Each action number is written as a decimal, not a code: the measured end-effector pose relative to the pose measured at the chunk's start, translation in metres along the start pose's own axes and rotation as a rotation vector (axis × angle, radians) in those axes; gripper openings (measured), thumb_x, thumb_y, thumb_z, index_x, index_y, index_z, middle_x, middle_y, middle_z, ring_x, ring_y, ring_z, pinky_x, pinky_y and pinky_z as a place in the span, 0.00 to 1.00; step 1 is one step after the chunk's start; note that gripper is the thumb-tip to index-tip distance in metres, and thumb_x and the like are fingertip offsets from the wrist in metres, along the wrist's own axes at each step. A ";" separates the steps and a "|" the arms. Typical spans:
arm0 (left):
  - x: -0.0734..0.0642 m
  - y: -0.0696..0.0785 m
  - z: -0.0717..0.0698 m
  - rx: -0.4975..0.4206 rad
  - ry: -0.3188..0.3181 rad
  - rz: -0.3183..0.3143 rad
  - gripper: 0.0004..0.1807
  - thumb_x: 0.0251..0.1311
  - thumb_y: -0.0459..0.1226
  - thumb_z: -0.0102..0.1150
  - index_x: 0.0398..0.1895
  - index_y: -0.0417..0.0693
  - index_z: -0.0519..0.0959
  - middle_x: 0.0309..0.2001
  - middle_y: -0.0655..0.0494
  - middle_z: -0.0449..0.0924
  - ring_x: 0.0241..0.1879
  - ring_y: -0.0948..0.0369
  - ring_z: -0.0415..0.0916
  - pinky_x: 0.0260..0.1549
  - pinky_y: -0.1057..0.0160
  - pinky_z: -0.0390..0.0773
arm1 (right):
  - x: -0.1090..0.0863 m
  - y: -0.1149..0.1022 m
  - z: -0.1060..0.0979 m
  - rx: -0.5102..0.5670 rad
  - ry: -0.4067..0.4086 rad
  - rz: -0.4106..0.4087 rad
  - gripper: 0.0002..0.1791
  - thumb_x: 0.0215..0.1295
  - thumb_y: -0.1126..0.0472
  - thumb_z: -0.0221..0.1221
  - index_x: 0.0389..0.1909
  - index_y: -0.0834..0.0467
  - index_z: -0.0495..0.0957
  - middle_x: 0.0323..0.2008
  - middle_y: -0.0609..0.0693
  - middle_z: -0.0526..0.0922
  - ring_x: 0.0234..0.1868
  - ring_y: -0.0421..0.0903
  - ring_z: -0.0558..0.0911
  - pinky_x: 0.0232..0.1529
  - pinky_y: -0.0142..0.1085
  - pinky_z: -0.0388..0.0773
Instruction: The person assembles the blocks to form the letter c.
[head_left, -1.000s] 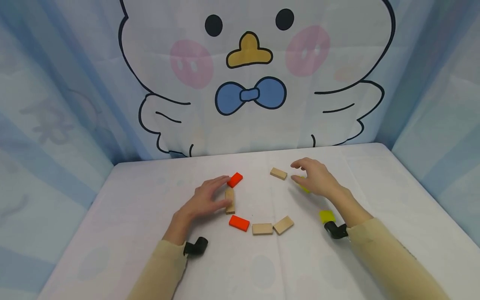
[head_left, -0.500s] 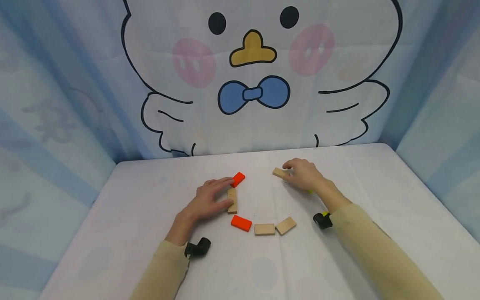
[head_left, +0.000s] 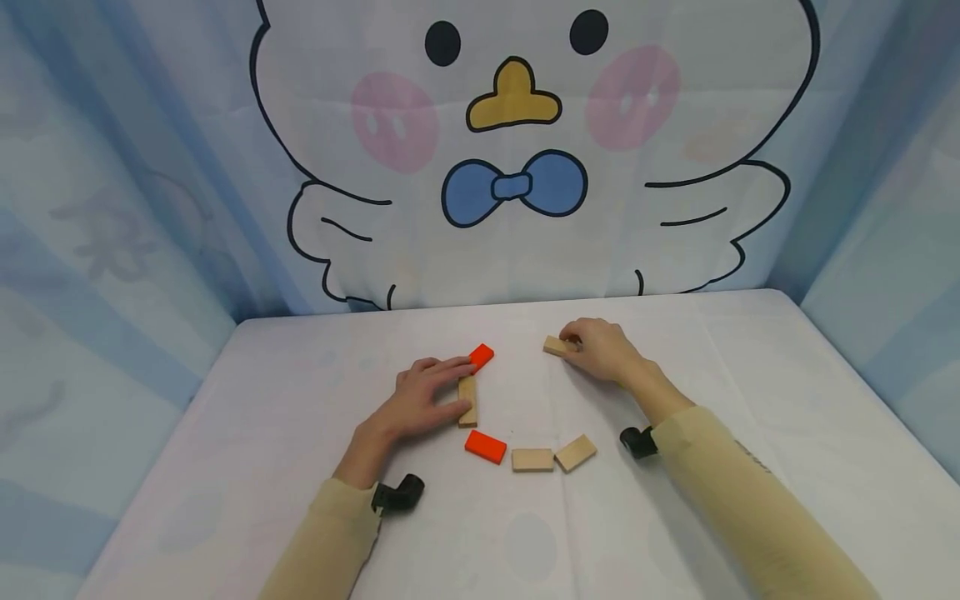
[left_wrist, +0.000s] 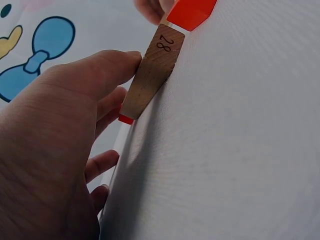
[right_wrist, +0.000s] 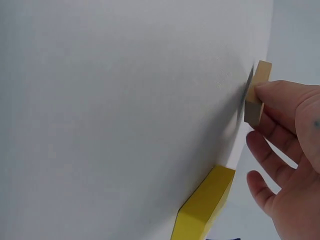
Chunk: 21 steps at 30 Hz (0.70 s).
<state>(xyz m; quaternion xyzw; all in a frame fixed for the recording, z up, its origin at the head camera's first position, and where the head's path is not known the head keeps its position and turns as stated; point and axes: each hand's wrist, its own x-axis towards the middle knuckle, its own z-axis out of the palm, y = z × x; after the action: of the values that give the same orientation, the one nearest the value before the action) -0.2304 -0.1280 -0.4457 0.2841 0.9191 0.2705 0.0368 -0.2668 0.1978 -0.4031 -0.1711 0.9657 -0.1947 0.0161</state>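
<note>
My left hand lies beside a plain wooden block, its thumb tip against the block and its fingers stretched toward a red block at the far end. In the left wrist view the end of that wooden block shows a handwritten "28". My right hand pinches another plain wooden block between thumb and fingers at the back of the table. The right wrist view has this block at the right, close over the white cloth, the other fingers loosely bent below it.
Nearer me, a red block and two plain blocks form a curve. A yellow block lies by the right wrist, hidden by the arm in the head view. White cloth covers the table; a printed curtain hangs behind it.
My right hand has moved left from beside the back wooden block and now pinches it. Its arm has come over the yellow blocks, hiding them. My left hand stays nearly still.
</note>
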 end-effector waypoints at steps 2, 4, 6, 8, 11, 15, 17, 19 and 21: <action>0.000 0.000 0.000 0.003 -0.003 0.000 0.31 0.67 0.50 0.60 0.72 0.56 0.72 0.74 0.57 0.65 0.70 0.44 0.55 0.61 0.38 0.55 | 0.002 -0.003 0.001 0.006 0.003 -0.014 0.16 0.66 0.64 0.65 0.52 0.66 0.82 0.46 0.58 0.84 0.46 0.54 0.80 0.52 0.55 0.72; 0.000 0.000 0.001 0.005 -0.002 0.001 0.31 0.67 0.50 0.60 0.72 0.57 0.72 0.74 0.57 0.65 0.70 0.45 0.55 0.61 0.38 0.55 | 0.005 -0.007 0.002 0.006 0.003 -0.024 0.16 0.66 0.64 0.65 0.53 0.65 0.82 0.46 0.58 0.84 0.47 0.55 0.80 0.54 0.56 0.71; 0.000 -0.001 0.001 0.006 0.002 0.003 0.31 0.67 0.50 0.60 0.72 0.57 0.72 0.74 0.58 0.65 0.70 0.45 0.56 0.61 0.38 0.55 | 0.008 -0.011 0.002 0.008 -0.001 -0.026 0.15 0.67 0.64 0.64 0.53 0.64 0.82 0.47 0.57 0.84 0.49 0.55 0.80 0.55 0.56 0.70; 0.000 -0.001 0.002 0.003 0.007 0.005 0.30 0.67 0.50 0.60 0.72 0.57 0.73 0.74 0.58 0.65 0.69 0.45 0.56 0.61 0.38 0.55 | 0.011 -0.016 0.001 0.006 -0.009 -0.028 0.15 0.67 0.65 0.63 0.53 0.64 0.83 0.47 0.57 0.84 0.49 0.55 0.80 0.56 0.58 0.69; 0.001 -0.001 0.003 0.001 0.006 -0.001 0.30 0.67 0.50 0.60 0.72 0.57 0.73 0.74 0.59 0.64 0.70 0.45 0.55 0.61 0.39 0.55 | 0.016 -0.021 0.001 -0.005 -0.034 -0.028 0.15 0.68 0.65 0.62 0.53 0.63 0.83 0.47 0.57 0.84 0.50 0.55 0.80 0.57 0.58 0.68; 0.001 0.000 0.003 -0.001 -0.007 -0.016 0.31 0.67 0.50 0.60 0.72 0.58 0.72 0.74 0.59 0.64 0.70 0.46 0.55 0.62 0.39 0.55 | 0.023 -0.028 0.003 -0.021 -0.075 -0.026 0.16 0.68 0.63 0.62 0.55 0.62 0.82 0.49 0.56 0.84 0.51 0.54 0.79 0.59 0.56 0.68; 0.001 0.001 0.003 0.001 -0.009 -0.025 0.31 0.67 0.51 0.60 0.72 0.58 0.72 0.75 0.60 0.63 0.70 0.46 0.54 0.62 0.39 0.55 | 0.026 -0.032 0.005 -0.013 -0.084 -0.026 0.17 0.68 0.62 0.63 0.55 0.62 0.82 0.50 0.56 0.84 0.52 0.54 0.79 0.60 0.55 0.68; 0.002 0.001 0.003 0.001 -0.011 -0.031 0.31 0.67 0.51 0.60 0.72 0.59 0.72 0.75 0.60 0.63 0.70 0.46 0.54 0.63 0.40 0.54 | 0.029 -0.035 0.006 -0.008 -0.087 -0.034 0.17 0.68 0.62 0.63 0.56 0.61 0.82 0.50 0.55 0.84 0.52 0.53 0.79 0.60 0.55 0.67; 0.002 0.000 0.003 -0.003 -0.010 -0.029 0.31 0.67 0.51 0.60 0.72 0.59 0.72 0.75 0.60 0.63 0.70 0.47 0.54 0.63 0.40 0.54 | 0.031 -0.037 0.008 -0.004 -0.089 -0.047 0.17 0.67 0.62 0.64 0.55 0.61 0.82 0.49 0.54 0.84 0.51 0.53 0.79 0.60 0.55 0.67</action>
<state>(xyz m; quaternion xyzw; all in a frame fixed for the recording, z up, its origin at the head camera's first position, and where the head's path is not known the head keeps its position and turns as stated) -0.2311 -0.1256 -0.4478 0.2719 0.9225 0.2700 0.0456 -0.2829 0.1524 -0.3952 -0.2022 0.9602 -0.1853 0.0540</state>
